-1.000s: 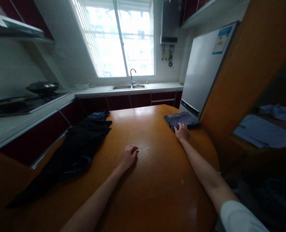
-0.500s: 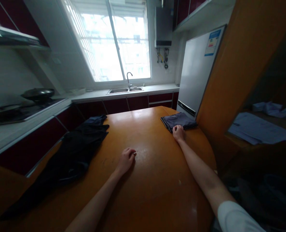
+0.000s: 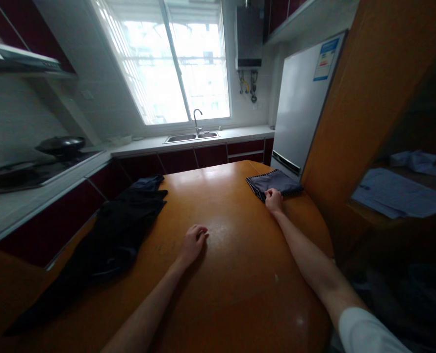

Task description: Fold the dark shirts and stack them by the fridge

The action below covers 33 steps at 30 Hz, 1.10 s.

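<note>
My left hand rests on the wooden table near its middle, fingers loosely bent, with a small gap between thumb and fingers. A pale spot shows at its fingertips, too small to make out. Farther off to the right, my right hand has its fingers closed at the near edge of a folded grey garment. Black-and-white striped trim runs along that garment's edges. Along the table's left side lies a dark garment, spread lengthwise and touched by neither hand.
Beyond the table is a counter with a sink under a window. A pan sits on the stove at the left. The fridge stands behind the folded garment, and papers lie on a shelf at the right.
The view has shifted very slightly. Both hands and both garments keep nearly the same places on the table.
</note>
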Motion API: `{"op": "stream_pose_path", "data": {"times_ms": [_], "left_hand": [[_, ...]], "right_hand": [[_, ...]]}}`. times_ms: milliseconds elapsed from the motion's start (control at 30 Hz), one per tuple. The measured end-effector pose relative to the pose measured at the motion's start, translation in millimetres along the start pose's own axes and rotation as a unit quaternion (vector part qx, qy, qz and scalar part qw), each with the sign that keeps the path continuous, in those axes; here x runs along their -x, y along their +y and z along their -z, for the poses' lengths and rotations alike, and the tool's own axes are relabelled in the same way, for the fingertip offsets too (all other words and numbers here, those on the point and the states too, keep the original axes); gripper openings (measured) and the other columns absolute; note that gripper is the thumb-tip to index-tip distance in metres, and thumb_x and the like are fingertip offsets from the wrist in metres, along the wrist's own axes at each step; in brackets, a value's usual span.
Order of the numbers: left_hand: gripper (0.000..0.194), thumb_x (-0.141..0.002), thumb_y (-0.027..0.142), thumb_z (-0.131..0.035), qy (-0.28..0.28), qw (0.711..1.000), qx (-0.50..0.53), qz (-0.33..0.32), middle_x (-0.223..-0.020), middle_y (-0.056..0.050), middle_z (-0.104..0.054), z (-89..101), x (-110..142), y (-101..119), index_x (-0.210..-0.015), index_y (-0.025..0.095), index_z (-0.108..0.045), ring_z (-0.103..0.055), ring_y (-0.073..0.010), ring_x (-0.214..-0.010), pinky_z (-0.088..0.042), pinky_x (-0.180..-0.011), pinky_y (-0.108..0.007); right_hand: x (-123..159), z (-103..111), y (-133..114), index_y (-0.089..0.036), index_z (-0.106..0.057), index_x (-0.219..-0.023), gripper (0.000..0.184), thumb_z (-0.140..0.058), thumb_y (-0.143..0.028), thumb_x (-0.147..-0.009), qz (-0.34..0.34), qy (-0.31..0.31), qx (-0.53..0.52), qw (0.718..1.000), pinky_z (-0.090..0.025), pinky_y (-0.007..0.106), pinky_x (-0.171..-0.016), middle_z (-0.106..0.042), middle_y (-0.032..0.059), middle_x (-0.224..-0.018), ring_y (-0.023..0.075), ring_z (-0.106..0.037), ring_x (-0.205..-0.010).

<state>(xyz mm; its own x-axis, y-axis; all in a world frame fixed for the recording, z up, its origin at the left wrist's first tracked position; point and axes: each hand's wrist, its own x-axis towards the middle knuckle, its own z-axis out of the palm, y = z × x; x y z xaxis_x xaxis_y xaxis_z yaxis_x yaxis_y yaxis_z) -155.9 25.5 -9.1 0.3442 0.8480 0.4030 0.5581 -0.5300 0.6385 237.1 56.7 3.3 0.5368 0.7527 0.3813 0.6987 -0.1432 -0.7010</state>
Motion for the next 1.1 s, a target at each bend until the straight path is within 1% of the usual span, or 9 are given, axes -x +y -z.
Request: {"op": "stream_pose_path", "data": {"times_ms": [200, 367, 500, 633, 767, 833, 933, 1000, 1100], "left_hand": [[0.024, -0.087, 0.024, -0.048, 0.102, 0.985, 0.091, 0.11, -0.108, -0.01, -0.069, 0.3, -1.7, -0.7, -0.106, 0.018, -0.062, -0.069, -0.0221, -0.092, -0.057, -0.083, -0.038], [0.026, -0.09, 0.023, -0.047, 0.146, 0.988, 0.023, 0.042, -0.115, -0.011, -0.065, 11.5, 2.1, 14.3, -0.112, 0.02, -0.061, -0.062, -0.0245, -0.112, -0.051, -0.099, -0.041], [0.023, -0.096, 0.033, -0.052, -0.024, 0.994, -0.027, -0.106, -0.115, -0.01, -0.066, 18.2, 16.4, 48.4, -0.111, 0.023, -0.066, -0.058, -0.0252, -0.117, -0.043, -0.107, -0.042], [0.056, -0.083, 0.048, -0.075, -0.275, 0.936, -0.014, -0.219, -0.137, -0.009, -0.061, 16.1, 31.7, 85.9, -0.135, 0.031, -0.062, -0.051, -0.0312, -0.132, -0.033, -0.115, -0.047], [0.04, -0.094, 0.04, -0.065, -0.303, 0.935, 0.034, -0.181, -0.135, -0.007, -0.064, 5.7, 33.8, 88.9, -0.133, 0.034, -0.065, -0.055, -0.0277, -0.129, -0.035, -0.114, -0.045], [0.032, -0.099, 0.039, -0.056, -0.254, 0.956, 0.088, -0.12, -0.123, -0.008, -0.071, 0.2, 26.9, 75.0, -0.125, 0.029, -0.071, -0.062, -0.0254, -0.118, -0.042, -0.108, -0.042], [0.041, -0.099, 0.049, -0.05, -0.074, 0.978, 0.189, 0.036, -0.103, -0.009, -0.075, 4.3, 4.7, 42.9, -0.11, 0.018, -0.074, -0.07, -0.026, -0.098, -0.054, -0.093, -0.041], [0.048, -0.1, 0.052, -0.044, 0.099, 0.957, 0.23, 0.149, -0.101, -0.01, -0.075, 21.9, -14.3, 19.6, -0.113, 0.014, -0.071, -0.071, -0.0256, -0.092, -0.058, -0.086, -0.04], [0.044, -0.099, 0.035, -0.043, 0.309, 0.907, 0.18, 0.223, -0.128, -0.013, -0.065, 63.6, -35.4, -7.9, -0.136, 0.014, -0.057, -0.064, -0.0248, -0.118, -0.051, -0.103, -0.04]], "right_hand": [[65.2, -23.4, -61.3, -0.018, -0.07, -0.088, 0.02, -0.056, -0.032, -0.09, 0.156, -0.127, -0.1, 0.974, -0.047, 0.032, -0.082, -0.073, 0.0092, -0.092, 0.0228, -0.063, -0.09], [95.7, -35.3, -85.3, -0.021, -0.074, -0.087, 0.019, -0.06, -0.034, -0.09, 0.25, -0.264, -0.182, 0.914, -0.05, 0.029, -0.078, -0.074, 0.0046, -0.091, 0.0197, -0.066, -0.087], [75.6, -24.0, -63.5, -0.02, -0.074, -0.091, 0.017, -0.058, -0.023, -0.088, 0.183, -0.196, -0.148, 0.952, -0.046, 0.035, -0.096, -0.073, 0.0101, -0.104, 0.022, -0.063, -0.104], [65.4, -26.1, -43.3, -0.018, -0.073, -0.077, 0.017, -0.062, -0.029, -0.085, 0.151, -0.216, -0.148, 0.953, -0.049, 0.035, -0.084, -0.073, 0.0099, -0.085, 0.0227, -0.065, -0.084], [68.2, -35.7, -42.6, -0.019, -0.068, -0.067, 0.042, -0.058, -0.054, -0.088, 0.117, -0.252, -0.19, 0.942, -0.051, 0.031, -0.067, -0.07, 0.0072, -0.068, 0.0205, -0.065, -0.066], [66.9, -37.1, -44.1, -0.018, -0.068, -0.073, 0.059, -0.045, -0.069, -0.091, 0.091, -0.256, -0.218, 0.937, -0.051, 0.03, -0.059, -0.072, 0.0094, -0.07, 0.0202, -0.066, -0.062], [63.2, -35.5, -43.7, -0.018, -0.067, -0.082, 0.074, -0.029, -0.081, -0.089, 0.017, -0.233, -0.297, 0.926, -0.051, 0.03, -0.054, -0.073, 0.0127, -0.077, 0.02, -0.067, -0.061], [63.7, -34.8, -43.6, -0.019, -0.066, -0.082, 0.075, -0.028, -0.083, -0.087, -0.005, -0.228, -0.322, 0.919, -0.051, 0.03, -0.053, -0.072, 0.0122, -0.077, 0.0197, -0.066, -0.06], [73.1, -36.8, -48.5, -0.019, -0.066, -0.078, 0.062, -0.042, -0.075, -0.087, 0.04, -0.253, -0.287, 0.923, -0.051, 0.031, -0.059, -0.071, 0.0093, -0.075, 0.0207, -0.065, -0.064]]}}
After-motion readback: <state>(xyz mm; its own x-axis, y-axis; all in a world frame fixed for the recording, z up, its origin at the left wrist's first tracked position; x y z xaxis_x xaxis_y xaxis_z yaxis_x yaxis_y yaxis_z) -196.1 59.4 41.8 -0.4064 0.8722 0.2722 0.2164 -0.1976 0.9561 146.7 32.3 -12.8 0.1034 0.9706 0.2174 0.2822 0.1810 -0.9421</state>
